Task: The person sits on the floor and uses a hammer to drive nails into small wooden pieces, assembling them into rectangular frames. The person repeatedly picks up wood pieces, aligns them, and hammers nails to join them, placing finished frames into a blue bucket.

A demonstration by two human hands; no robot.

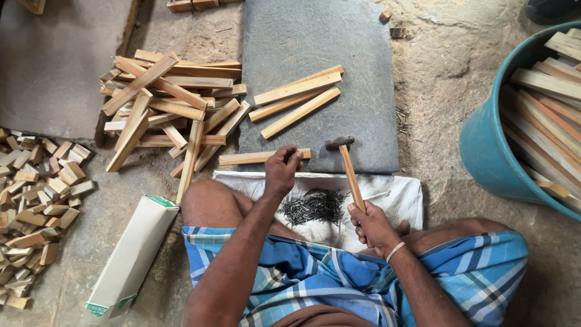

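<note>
Hammer (pixel 350 172) gripped in right hand (pixel 374 225) fingers | left hand (pixel 282 169) fingers pinched closed on wooden strip (pixel 251 158)

Bare slab (pixel 363 121) beyond slat pile (pixel 169 109)

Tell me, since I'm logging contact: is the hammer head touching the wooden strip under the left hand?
Apart. The head view shows the hammer head raised right of the wooden strip, with grey slab showing between them. The right hand grips the handle.

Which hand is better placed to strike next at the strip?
Probably the right hand: it already grips the hammer, whose head hangs beside the wooden strip. The left hand is busy on that strip.
</note>
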